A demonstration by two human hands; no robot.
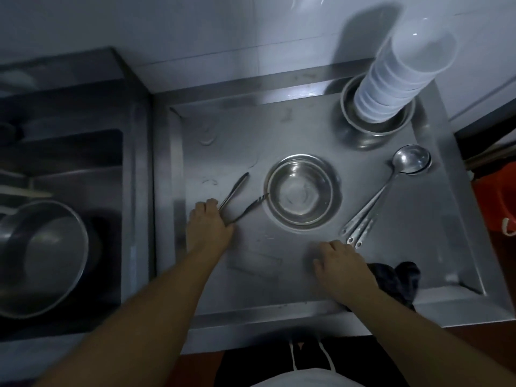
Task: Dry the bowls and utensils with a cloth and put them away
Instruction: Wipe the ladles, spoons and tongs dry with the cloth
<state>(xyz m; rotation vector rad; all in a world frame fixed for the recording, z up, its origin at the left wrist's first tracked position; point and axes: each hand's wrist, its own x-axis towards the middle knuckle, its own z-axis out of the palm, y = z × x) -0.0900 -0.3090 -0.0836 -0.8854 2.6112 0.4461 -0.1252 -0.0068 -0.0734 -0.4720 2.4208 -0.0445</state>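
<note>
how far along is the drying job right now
Already stacked: white bowls in a steel bowl at the far corner, though dryness can't be judged. In hand: the left hand grips the tongs; the right hand rests by the dark cloth. Left: the middle bowl and ladles.

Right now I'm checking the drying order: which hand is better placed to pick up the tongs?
Left. The left hand already rests on the hinge end of the tongs, beside the steel bowl. The right hand lies across the tray near the dark cloth.
</note>
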